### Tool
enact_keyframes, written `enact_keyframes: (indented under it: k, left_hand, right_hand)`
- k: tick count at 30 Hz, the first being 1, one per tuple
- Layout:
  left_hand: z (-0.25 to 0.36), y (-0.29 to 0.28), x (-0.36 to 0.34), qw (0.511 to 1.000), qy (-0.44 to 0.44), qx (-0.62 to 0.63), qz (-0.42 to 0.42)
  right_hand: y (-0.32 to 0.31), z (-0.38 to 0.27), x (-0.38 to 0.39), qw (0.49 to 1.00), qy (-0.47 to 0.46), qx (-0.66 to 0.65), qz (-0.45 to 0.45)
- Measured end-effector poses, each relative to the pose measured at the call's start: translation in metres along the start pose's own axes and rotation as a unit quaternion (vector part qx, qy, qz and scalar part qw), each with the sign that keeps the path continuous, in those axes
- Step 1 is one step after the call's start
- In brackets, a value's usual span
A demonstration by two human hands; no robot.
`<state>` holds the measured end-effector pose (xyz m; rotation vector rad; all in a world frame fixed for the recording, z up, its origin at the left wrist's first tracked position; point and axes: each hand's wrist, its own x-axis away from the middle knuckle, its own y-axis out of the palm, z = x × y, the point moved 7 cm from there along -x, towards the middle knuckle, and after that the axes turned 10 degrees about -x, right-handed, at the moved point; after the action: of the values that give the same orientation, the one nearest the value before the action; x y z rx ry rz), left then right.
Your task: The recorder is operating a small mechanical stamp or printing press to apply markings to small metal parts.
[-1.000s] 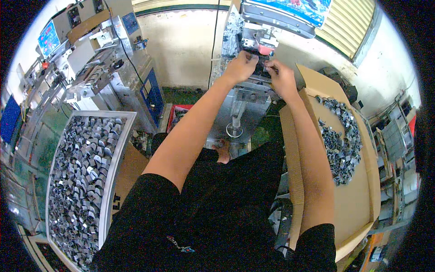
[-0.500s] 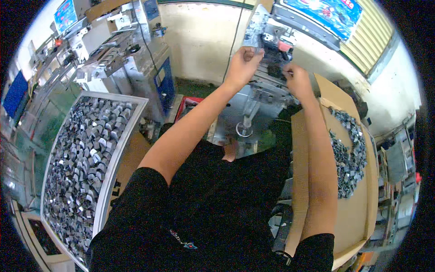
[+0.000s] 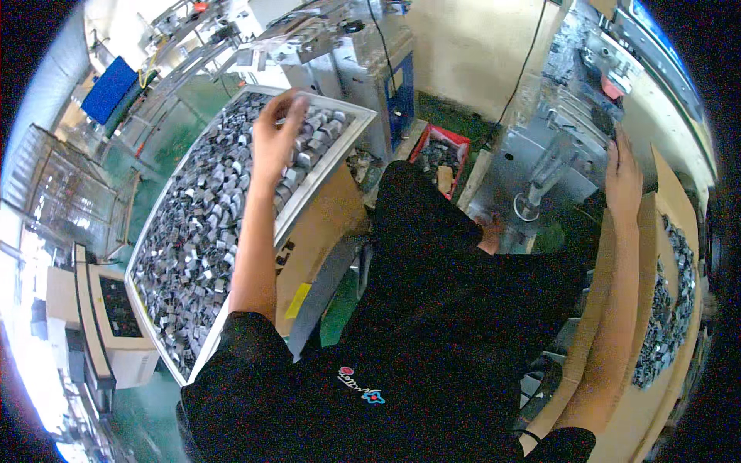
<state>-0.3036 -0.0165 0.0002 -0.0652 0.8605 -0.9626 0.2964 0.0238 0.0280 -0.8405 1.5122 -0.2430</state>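
My left hand (image 3: 279,135) is blurred, with bent fingers over the far end of a metal-rimmed tray (image 3: 341,160) heaped with small curved grey metal pieces (image 3: 197,224); whether it holds a piece I cannot make out. At the right, my right hand (image 3: 621,166) reaches up to the front of a metal press (image 3: 562,116), its fingertips by a dark block (image 3: 600,117) below a red part (image 3: 612,87); what, if anything, is between them I cannot make out.
A cardboard box (image 3: 660,166) of dark pieces stands at the right. A red bin (image 3: 463,147) sits by the press. Cardboard (image 3: 320,231) lies under the tray's side. Another machine (image 3: 363,69) stands behind the tray; cables hang along the wall. A beige unit (image 3: 127,363) is at lower left.
My left hand has moved from the press leftward to over the tray, while my right hand stays near the press. The view has turned left, bringing more of the tray into sight.
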Motion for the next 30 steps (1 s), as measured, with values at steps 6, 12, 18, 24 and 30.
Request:
enact_keyframes:
  k: [6,12,18,24,30]
  left_hand:
    - [-0.073,-0.125,0.004,0.982,-0.062,-0.173,0.052]
    - [-0.126,-0.171,0.021,0.950,-0.144,-0.277,-0.018]
    - [-0.163,-0.176,0.042,0.935,-0.169,-0.305,-0.068]
    - [-0.190,-0.171,0.051,0.890,-0.196,-0.397,-0.113]
    - [-0.202,-0.168,0.055,0.887,-0.171,-0.413,-0.112]
  right_hand:
    - [0.003,-0.003,0.007,0.998,0.002,0.051,-0.023]
    - [-0.010,0.035,0.006,0.990,0.031,-0.109,-0.088]
    - [-0.077,0.160,0.032,0.993,0.070,0.034,-0.087]
    - [-0.156,0.353,0.114,0.967,0.171,0.106,-0.157]
    - [-0.176,0.475,0.200,0.854,0.368,0.295,-0.220]
